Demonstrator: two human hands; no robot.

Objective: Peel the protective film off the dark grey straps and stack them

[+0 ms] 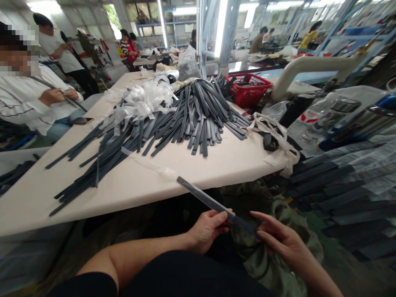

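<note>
A dark grey strip [201, 196] slants down from the table's front edge toward my lap. My left hand [206, 231] pinches it near its middle, thumb on top. At its lower right end, my right hand [283, 239] closes thumb and fingers around the strip. The upper end of the strip lies over the front edge of the pale table [148, 181], beside a thin translucent plastic piece [154, 168]. Beyond it lies a large heap of similar grey strips [201, 107], with white plastic wrappings [148, 97] piled at its left.
A red basket [249, 88] stands at the back right of the table. Bottles [340, 107] and a cloth tie [278, 140] are at the right, above stacked wrapped strips [349, 189]. A person [27, 95] sits at the left, handling a strip near a phone [82, 121].
</note>
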